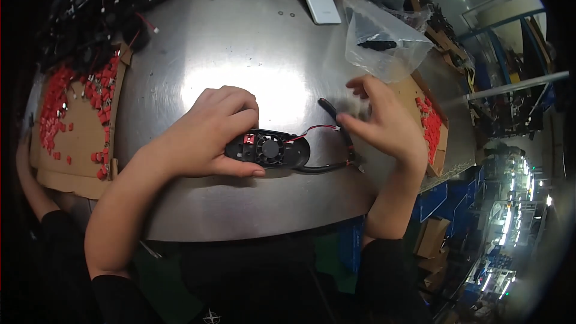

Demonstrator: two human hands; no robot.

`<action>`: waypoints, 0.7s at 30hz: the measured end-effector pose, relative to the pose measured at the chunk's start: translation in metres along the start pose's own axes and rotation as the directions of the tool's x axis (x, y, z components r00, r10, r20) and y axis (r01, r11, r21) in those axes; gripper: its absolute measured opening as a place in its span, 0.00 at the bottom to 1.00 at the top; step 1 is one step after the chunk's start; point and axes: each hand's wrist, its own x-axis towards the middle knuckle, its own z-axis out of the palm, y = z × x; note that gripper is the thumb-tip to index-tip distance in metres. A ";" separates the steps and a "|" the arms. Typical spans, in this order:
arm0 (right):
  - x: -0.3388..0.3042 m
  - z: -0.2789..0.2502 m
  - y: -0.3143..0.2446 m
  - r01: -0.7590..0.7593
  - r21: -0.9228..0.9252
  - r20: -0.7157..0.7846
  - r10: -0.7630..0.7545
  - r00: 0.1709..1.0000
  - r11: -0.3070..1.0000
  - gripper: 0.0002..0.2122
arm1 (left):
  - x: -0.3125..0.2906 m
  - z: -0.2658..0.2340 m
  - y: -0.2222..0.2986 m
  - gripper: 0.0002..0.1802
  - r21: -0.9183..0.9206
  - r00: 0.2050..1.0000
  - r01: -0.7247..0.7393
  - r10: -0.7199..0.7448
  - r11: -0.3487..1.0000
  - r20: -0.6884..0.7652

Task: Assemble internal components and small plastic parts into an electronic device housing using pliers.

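Left hand [207,135] grips fan housing [268,149]; right hand [384,123] blurred, seemingly pinching wire [315,129].

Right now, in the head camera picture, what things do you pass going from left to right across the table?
Red plastic pieces on cardboard → left hand → black fan housing → right hand → more red pieces on cardboard at the table's right edge.

Left hand [207,135] pins a black fan housing [268,148]; right hand [384,123] pinches its wire [315,128].

Black fan housing [269,149] with red-and-white wire [312,130], red connectors [55,108] on brown cardboard [78,144].
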 end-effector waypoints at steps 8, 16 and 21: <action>-0.028 0.004 -0.061 -0.028 -0.135 0.250 0.061 0.966 0.990 0.60 | -0.002 -0.003 0.000 0.35 -0.002 0.995 0.053 -0.053 0.999 0.085; -0.022 0.005 -0.035 0.075 -0.045 0.170 -0.067 0.983 0.996 0.59 | 0.006 -0.004 -0.001 0.34 -0.006 0.998 0.023 -0.023 1.000 0.062; -0.033 0.007 -0.034 0.176 -0.058 0.213 -0.160 0.964 0.983 0.51 | -0.010 -0.002 -0.009 0.34 -0.005 0.999 -0.035 0.034 0.999 -0.033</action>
